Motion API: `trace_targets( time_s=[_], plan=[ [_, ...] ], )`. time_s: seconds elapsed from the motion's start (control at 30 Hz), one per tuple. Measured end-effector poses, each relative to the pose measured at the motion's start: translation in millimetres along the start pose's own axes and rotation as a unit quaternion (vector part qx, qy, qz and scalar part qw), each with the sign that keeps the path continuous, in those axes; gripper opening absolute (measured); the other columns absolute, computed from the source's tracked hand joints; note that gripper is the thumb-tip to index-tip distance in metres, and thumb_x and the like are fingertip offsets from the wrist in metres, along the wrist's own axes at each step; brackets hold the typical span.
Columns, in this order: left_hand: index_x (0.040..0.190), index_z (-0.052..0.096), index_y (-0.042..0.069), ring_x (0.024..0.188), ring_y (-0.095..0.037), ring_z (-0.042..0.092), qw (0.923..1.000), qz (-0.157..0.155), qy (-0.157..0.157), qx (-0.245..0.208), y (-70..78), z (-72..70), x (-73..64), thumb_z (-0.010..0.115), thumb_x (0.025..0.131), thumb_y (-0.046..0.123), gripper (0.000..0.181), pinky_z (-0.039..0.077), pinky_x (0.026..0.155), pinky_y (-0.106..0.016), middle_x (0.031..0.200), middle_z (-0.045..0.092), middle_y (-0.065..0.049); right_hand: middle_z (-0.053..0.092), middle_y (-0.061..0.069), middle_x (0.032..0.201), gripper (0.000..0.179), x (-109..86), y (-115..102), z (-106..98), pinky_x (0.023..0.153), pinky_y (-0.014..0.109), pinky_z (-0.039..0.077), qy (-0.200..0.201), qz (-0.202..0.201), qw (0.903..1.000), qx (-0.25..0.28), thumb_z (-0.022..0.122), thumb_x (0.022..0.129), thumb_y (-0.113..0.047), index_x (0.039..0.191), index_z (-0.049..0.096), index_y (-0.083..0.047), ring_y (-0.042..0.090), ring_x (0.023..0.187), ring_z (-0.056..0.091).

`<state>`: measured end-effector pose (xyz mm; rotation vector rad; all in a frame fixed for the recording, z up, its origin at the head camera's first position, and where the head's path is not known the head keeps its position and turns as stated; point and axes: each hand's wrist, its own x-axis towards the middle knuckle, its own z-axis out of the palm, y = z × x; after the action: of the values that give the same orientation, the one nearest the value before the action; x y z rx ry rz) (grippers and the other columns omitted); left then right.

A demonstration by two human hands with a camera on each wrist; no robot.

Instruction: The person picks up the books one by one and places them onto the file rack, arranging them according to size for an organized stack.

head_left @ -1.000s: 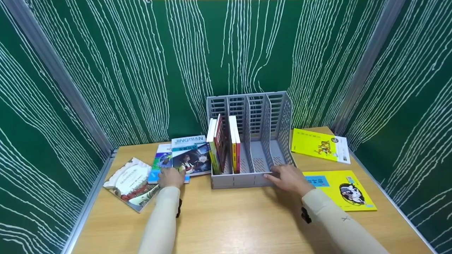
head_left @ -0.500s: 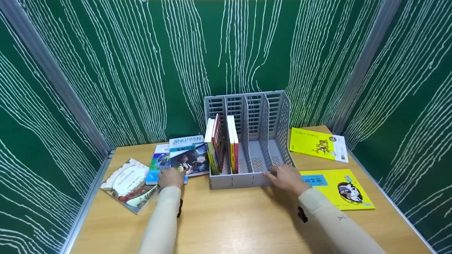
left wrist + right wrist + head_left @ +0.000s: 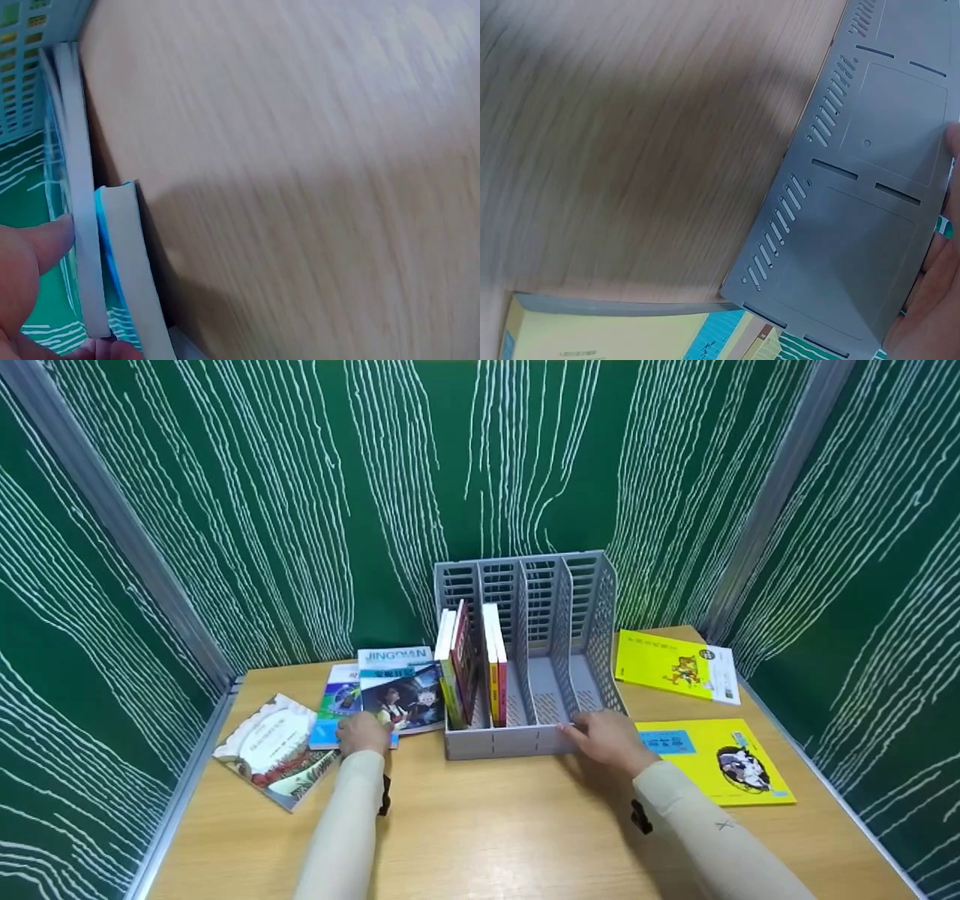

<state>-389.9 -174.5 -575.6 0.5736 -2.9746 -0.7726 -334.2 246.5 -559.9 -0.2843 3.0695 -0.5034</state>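
My left hand (image 3: 365, 733) is at the near left corner of the book with the JINGDIAN cover (image 3: 405, 701). In the left wrist view its thumb lies on that book's (image 3: 84, 210) cover, with fingertips at the book's end. A blue-edged book (image 3: 135, 262) lies beside and partly under it; its blue and green cover (image 3: 339, 712) shows left of the hand. My right hand (image 3: 611, 739) grips the front rim of a grey four-slot magazine file (image 3: 510, 742), thumb outside, other fingers mostly hidden. Several books (image 3: 459, 671) stand upright in its two left slots.
A book with a white oval title (image 3: 270, 750) lies at the left. Two yellow books lie on the right, one farther back (image 3: 664, 664) and one nearer (image 3: 727, 765). The wooden table (image 3: 480, 832) ends at green panels (image 3: 390, 510) with white lines.
The view shifts slightly. Both hands stay nearly in place, the left at the JINGDIAN book and the right on the magazine file's front rim. The books look unmoved.
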Motion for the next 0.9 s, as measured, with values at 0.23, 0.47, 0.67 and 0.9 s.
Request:
trace_targets(
  time_s=[0.23,0.47,0.67,0.9],
  plan=[
    [0.143,0.046,-0.023,0.124,-0.052,0.068,0.9941,-0.002,-0.048,-0.097,-18.5,20.1,46.0,0.08,0.095,0.026,0.077,0.058,0.106,-0.06,0.136,0.064,-0.038,0.079,0.014,0.116,0.063,1.6,0.2,-0.9,0.103,0.057,0.057,-0.024,0.031,0.9991,0.016,0.056,0.108,-0.061,0.134,0.074,-0.006,0.031,0.098,0.064],
    [0.142,0.051,-0.019,0.114,-0.038,0.069,0.9799,-0.014,-0.093,-0.176,-25.0,22.0,62.9,0.082,0.092,0.022,0.072,0.06,0.1,-0.052,0.135,0.066,-0.033,0.078,0.011,0.11,0.063,1.4,0.1,-0.2,0.099,0.054,0.056,-0.024,0.037,0.9989,0.018,0.056,0.107,-0.062,0.133,0.075,-0.007,0.03,0.096,0.062],
    [0.14,0.053,-0.019,0.09,-0.027,0.062,0.9656,-0.025,-0.123,-0.228,-1.4,-21.4,14.2,0.07,0.096,0.013,0.057,0.056,0.083,-0.041,0.132,0.063,-0.03,0.075,0.007,0.1,0.059,0.4,0.4,1.2,0.092,0.051,0.056,-0.016,0.03,0.9994,0.011,0.057,0.108,-0.06,0.128,0.076,-0.008,0.028,0.09,0.06],
    [0.158,0.033,-0.013,0.119,-0.039,0.066,0.9411,-0.028,-0.101,-0.321,-1.6,-27.7,5.1,0.047,0.106,0.01,0.059,0.066,0.082,-0.036,0.152,0.049,-0.034,0.079,0.015,0.108,0.055,-1.7,-1.0,1.6,0.1,0.058,0.058,0.009,0.006,0.9999,-0.004,0.058,0.109,-0.054,0.125,0.077,-0.005,0.034,0.095,0.066]
  ],
)
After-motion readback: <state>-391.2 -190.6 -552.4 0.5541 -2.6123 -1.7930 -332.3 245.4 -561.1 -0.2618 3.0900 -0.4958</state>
